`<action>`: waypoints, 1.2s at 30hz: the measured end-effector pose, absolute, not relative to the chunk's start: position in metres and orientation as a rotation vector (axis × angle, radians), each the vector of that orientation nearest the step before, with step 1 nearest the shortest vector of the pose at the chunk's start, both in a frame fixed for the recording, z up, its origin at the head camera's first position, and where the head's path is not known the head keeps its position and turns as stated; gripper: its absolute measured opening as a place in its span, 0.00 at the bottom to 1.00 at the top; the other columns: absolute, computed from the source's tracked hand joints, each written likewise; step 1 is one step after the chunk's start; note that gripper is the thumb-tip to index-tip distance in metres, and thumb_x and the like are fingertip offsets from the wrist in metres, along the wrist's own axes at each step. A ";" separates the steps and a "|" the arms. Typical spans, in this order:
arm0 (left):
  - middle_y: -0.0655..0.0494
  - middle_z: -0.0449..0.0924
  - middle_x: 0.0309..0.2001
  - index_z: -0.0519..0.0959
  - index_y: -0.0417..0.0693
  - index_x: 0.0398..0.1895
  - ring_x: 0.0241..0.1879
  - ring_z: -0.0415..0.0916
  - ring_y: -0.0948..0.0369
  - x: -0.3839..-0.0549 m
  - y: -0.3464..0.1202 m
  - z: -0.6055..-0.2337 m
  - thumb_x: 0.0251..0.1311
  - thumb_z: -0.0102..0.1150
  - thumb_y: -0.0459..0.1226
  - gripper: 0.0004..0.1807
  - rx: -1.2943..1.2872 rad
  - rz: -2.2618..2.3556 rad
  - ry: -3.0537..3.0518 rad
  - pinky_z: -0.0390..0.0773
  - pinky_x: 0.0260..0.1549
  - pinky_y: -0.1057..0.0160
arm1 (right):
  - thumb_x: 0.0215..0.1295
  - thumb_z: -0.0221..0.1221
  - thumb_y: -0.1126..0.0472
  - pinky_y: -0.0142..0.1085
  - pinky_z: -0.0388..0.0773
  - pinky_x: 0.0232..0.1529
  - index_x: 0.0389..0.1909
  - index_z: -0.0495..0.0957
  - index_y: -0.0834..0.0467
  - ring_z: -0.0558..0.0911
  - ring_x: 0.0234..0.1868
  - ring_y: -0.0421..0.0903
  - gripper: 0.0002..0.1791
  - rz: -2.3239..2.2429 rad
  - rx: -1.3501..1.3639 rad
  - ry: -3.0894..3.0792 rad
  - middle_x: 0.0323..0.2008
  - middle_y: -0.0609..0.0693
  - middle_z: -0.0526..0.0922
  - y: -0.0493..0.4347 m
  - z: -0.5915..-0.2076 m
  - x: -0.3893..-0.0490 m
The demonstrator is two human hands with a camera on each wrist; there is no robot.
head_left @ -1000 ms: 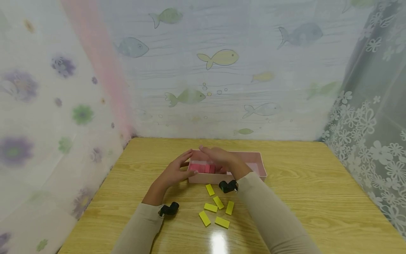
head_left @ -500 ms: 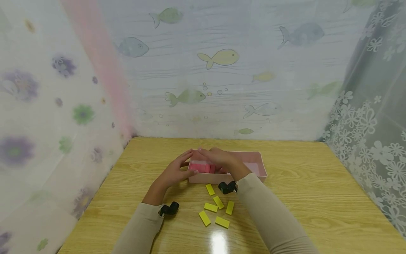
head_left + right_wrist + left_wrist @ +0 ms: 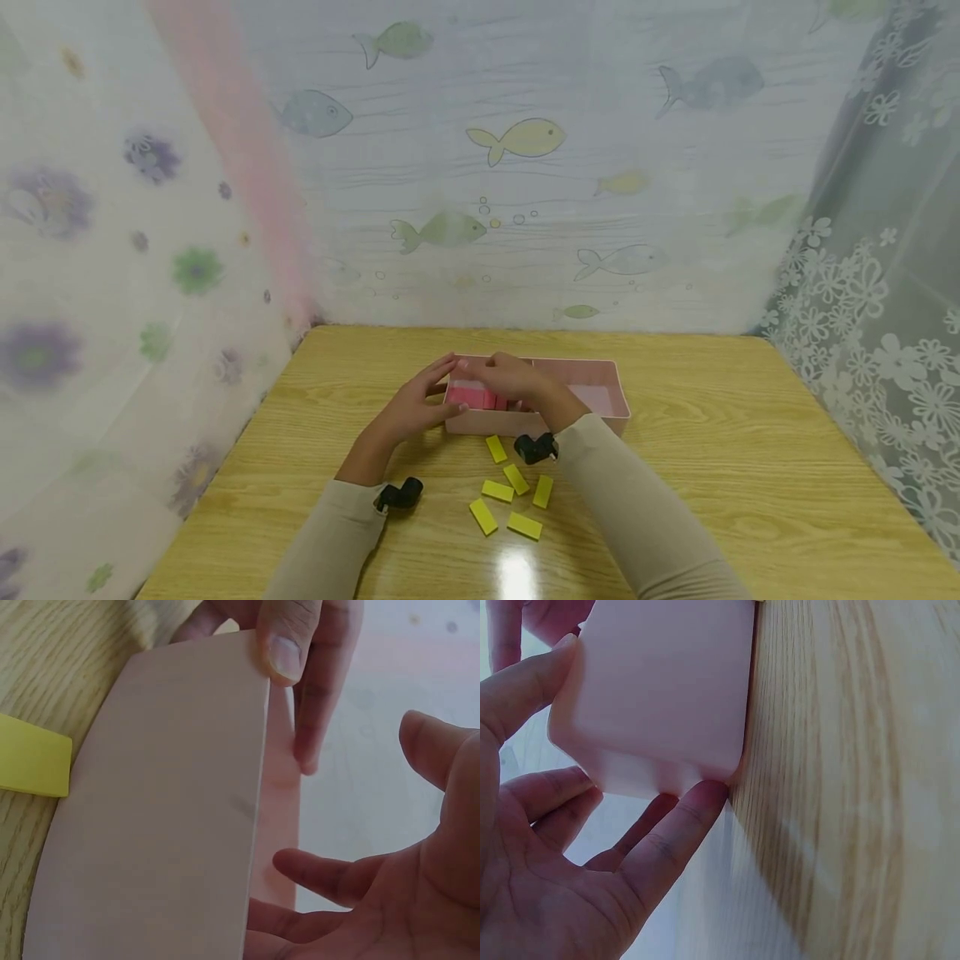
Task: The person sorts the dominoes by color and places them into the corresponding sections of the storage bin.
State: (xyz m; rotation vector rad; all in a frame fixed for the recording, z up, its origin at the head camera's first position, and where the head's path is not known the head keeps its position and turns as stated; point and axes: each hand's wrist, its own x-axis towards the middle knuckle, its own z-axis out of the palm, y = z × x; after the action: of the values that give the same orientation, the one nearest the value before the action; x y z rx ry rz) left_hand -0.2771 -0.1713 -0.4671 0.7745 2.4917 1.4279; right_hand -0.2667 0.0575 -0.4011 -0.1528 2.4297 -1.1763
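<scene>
A long pink box (image 3: 483, 423) with a divider stands on the table. My left hand (image 3: 408, 408) grips its left end; in the left wrist view the thumb lies at the rim and the fingers (image 3: 671, 844) press the end wall (image 3: 664, 682). Pink blocks (image 3: 470, 398) lie together in the left compartment, partly covered by my right hand (image 3: 517, 379). That hand reaches over the front wall into this compartment. In the right wrist view its thumb (image 3: 431, 746) stands away from the fingers (image 3: 330, 877), whose lower ones go behind the box wall (image 3: 157, 802), tips hidden.
Several yellow blocks (image 3: 497, 491) lie scattered on the wooden table (image 3: 712, 467) in front of the box, one close to its front wall. The right compartment (image 3: 592, 398) shows a bare floor. A curtain with printed fish (image 3: 532, 137) hangs behind the table.
My right hand has shifted slightly left and nearer inside the box, and its thumb has come lower. The left hand, the box and the yellow blocks stay in place.
</scene>
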 end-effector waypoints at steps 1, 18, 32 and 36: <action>0.57 0.46 0.84 0.57 0.58 0.83 0.75 0.63 0.39 -0.277 -0.171 -0.467 0.66 0.69 0.46 0.45 0.770 1.424 2.495 0.71 0.69 0.40 | 0.69 0.52 0.25 0.64 0.78 0.60 0.80 0.59 0.59 0.76 0.66 0.62 0.52 -1.168 -0.159 2.435 0.74 0.59 0.68 0.057 -0.402 -0.266; 0.61 0.47 0.84 0.57 0.56 0.83 0.75 0.65 0.40 -0.278 -0.171 -0.469 0.66 0.69 0.47 0.46 0.754 1.417 2.509 0.72 0.69 0.40 | 0.69 0.53 0.27 0.59 0.82 0.59 0.79 0.60 0.58 0.78 0.63 0.60 0.50 -1.156 -0.141 2.495 0.73 0.61 0.70 0.053 -0.408 -0.266; 0.60 0.48 0.84 0.56 0.56 0.83 0.75 0.64 0.40 -0.278 -0.172 -0.469 0.66 0.69 0.47 0.46 0.755 1.440 2.498 0.73 0.67 0.40 | 0.75 0.55 0.37 0.56 0.77 0.66 0.76 0.63 0.63 0.76 0.69 0.58 0.42 -1.123 -0.246 2.591 0.72 0.61 0.71 0.062 -0.406 -0.263; 0.61 0.48 0.84 0.56 0.57 0.83 0.75 0.64 0.39 -0.277 -0.171 -0.469 0.66 0.69 0.47 0.46 0.750 1.453 2.485 0.73 0.67 0.39 | 0.76 0.56 0.40 0.56 0.78 0.65 0.73 0.68 0.62 0.77 0.68 0.58 0.37 -1.175 -0.318 2.595 0.69 0.60 0.75 0.072 -0.404 -0.259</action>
State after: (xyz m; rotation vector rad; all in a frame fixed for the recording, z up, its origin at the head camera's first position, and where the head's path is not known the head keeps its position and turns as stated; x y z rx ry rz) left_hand -0.2772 -0.1714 -0.4687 0.7500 2.4850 1.4530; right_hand -0.2594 0.0722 -0.4039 -0.3177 2.5946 -1.1750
